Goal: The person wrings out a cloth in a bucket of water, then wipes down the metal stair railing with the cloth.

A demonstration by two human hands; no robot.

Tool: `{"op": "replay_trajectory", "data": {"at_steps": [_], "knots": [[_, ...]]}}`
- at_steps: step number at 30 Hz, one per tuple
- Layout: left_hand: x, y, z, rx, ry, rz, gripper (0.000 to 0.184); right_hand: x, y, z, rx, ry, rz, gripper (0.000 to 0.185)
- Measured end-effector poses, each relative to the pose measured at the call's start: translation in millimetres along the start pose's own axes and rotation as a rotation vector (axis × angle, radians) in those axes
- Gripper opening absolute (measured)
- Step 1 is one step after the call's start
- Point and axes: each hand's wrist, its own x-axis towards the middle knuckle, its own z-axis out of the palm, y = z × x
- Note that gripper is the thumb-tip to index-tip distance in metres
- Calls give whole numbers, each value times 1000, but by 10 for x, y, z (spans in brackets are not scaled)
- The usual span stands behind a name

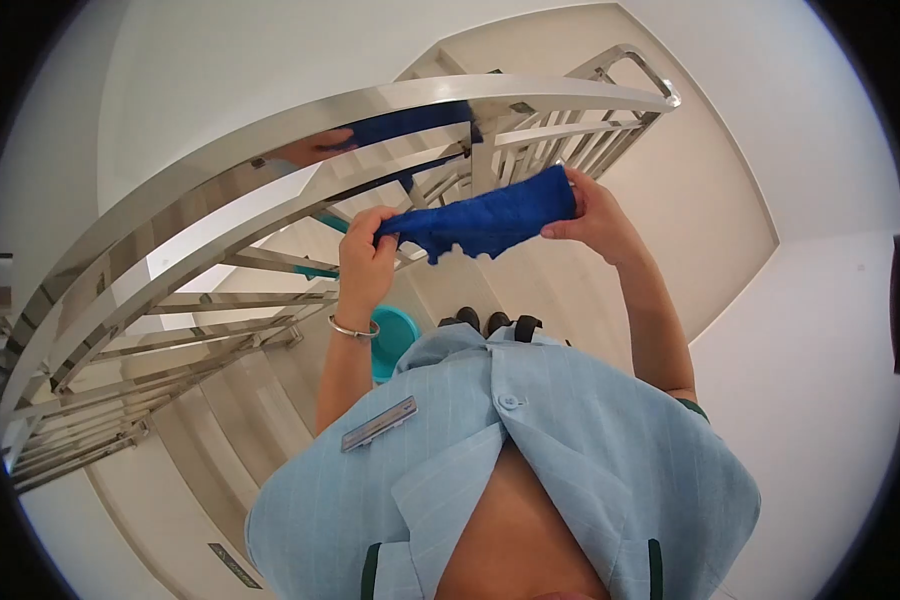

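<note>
My left fingers (375,218) and right fingers (563,231) are gripping opposite ends of a deep-blue fabric cloth (490,215), holding it up by the shiny steel stair railing (370,103). It's likely handling light, limp, hardly slippery, its ends suiting a pinch. It's looking creased, ragged underneath; a round teal bucket (396,345) is sitting lower down.

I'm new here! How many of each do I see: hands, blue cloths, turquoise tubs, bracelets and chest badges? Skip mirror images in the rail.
Hands: 2 (left hand, right hand)
Blue cloth: 1
Turquoise tub: 1
Bracelet: 1
Chest badge: 1
Total: 6
</note>
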Motion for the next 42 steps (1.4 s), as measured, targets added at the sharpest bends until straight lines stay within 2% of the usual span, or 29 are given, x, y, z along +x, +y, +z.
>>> {"op": "replay_trajectory", "data": {"at_steps": [1, 2, 4, 5, 6, 8, 9, 10, 12, 14, 16, 17, 19, 21, 22, 23, 24, 25, 26, 28, 30, 32, 34, 35, 37, 38, 40, 41, 42], "knots": [[-20, 9, -40, -92, 8, -71, 17, -11, 15, 26, -94, 7, -134, 53], [12, 48, -65, -91, 8, -68, 17, 14, -52, 32, -94, 8, -136, 53], [130, 189, -118, -139, 46, -82, 12, 103, -303, 15, -724, 116, -302, 50], [204, 234, -150, -148, 24, -108, 11, 198, -378, -5, -779, 129, -272, 42], [237, 283, -231, -145, 25, -107, 11, 245, -395, 27, -777, 128, -273, 42], [328, 375, -332, -36, 76, 7, 9, 366, -430, -1, -615, 221, -474, 37], [382, 372, -359, -61, 79, -13, 10, 488, -390, -35, -462, 214, -529, 28], [432, 407, -390, -60, 82, -9, 10, 522, -411, -72, -461, 214, -534, 28], [542, 469, -484, 14, 125, 58, 12, 579, -575, -54, 1, 54, -132, 21], [645, 445, -529, 3, 133, 39, 12, 651, -586, -12, 77, 89, -227, 19], [786, 475, -586, 1, 206, 112, 12, 781, -645, -35, 286, 9, -92, 24], [854, 581, -640, 81, 241, 154, 12, 848, -711, -34, 289, 10, -96, 24], [1053, 789, -768, 169, 262, 134, 13, 1019, -946, -15, 297, 111, -139, 27], [1391, 926, -968, 340, 387, 329, 14, 1281, -1222, 17, 360, 138, -255, 31], [1551, 1121, -1051, 388, 382, 248, 15, 1460, -1346, -12, 347, 144, -292, 32], [1837, 1145, -1156, 520, 419, 354, 20, 1669, -1472, -28, 389, 130, -413, 42], [2134, 1128, -1233, 642, 447, 411, 28, 1705, -1725, 12, 326, 169, -346, 50], [2362, 1137, -1244, 753, 445, 381, 39, 1786, -1870, 17, 256, 204, -371, 54], [2633, 1028, -1285, 1049, 509, 362, 51, 1747, -1952, 82, 188, 324, -391, 52], [2344, 1302, -1024, 1270, 506, 352, 60, 2221, -1514, 45, -608, 673, -790, 58], [2108, 1062, -729, 1169, 298, 635, 65, 1924, -1264, 401, -624, 535, -857, 75], [1835, 939, -297, 1089, 153, 838, 57, 1804, -870, 722, -682, 136, -993, 83], [1751, 557, -77, 1205, -104, 674, 67, 1761, -567, 988, -894, 143, -931, 88], [1716, 552, -59, 1201, -113, 683, 67, 1747, -563, 1055, -894, 151, -922, 88], [1718, 591, 17, 1284, -206, 390, 73, 1801, -601, 1015, -885, 80, -857, 89], [1767, 640, 55, 1278, -224, 406, 73, 1815, -622, 954, -885, 93, -837, 89], [1811, 732, 42, 1443, -302, 331, 65, 1847, -683, 927, -912, -20, -790, 89], [1829, 705, 81, 1474, -260, 379, 57, 1875, -685, 908, -910, -42, -759, 85], [1869, 629, 129, 1469, -266, 390, 57, 1918, -678, 903, -912, -34, -750, 85]]}}
